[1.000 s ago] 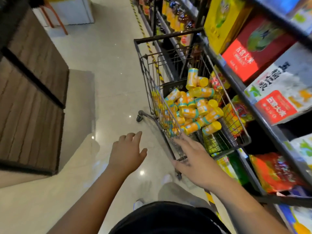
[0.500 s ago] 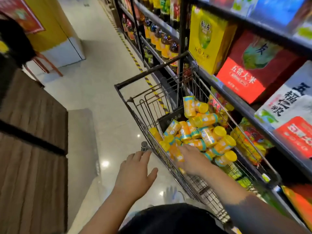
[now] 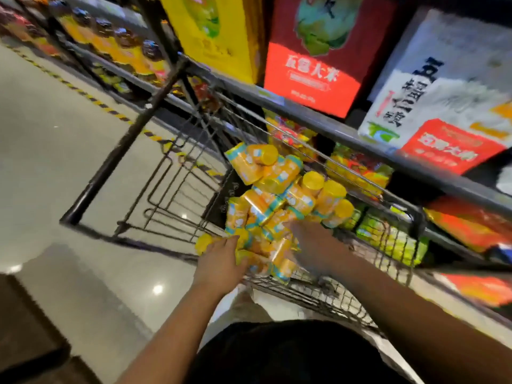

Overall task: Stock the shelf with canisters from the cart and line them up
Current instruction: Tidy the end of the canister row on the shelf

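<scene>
Head view, heavy motion blur. The cart [image 3: 124, 139] sits ahead of me, its right side tight against the shelf [image 3: 346, 131]. The canisters [image 3: 277, 195] are in the cart basket, in a tumbled heap at the near right end. None is on the shelf yet.

Both hands are down at the near edge of the heap. My left hand [image 3: 221, 261] is at the near-left corner with its fingers pointing far, lying against the canisters. One near-left canister [image 3: 205, 242] shows its yellow lid just left of my fingertips. My right hand [image 3: 315, 245] is on the near-right part of the heap, back of the hand up, fingers reaching left and far into the pile. With this blur I cannot tell for either hand whether it's spread flat or wrapped round a canister.

Key relation: the heap lies directly far of both hands and touches them. Most canisters lie on their sides. The long axes are mixed, though many run near-left to far-right with lids toward the shelf. The shelf is to the right, so my right hand is the nearer one for placing. My judgement is that any canister picked needs turning upright before lining up.

Other things:
- rice bags [image 3: 318, 65] on the upper shelf level
- snack packets [image 3: 388, 239] on the lower level just right of the cart
- shiny floor [image 3: 55, 134] to the left
</scene>
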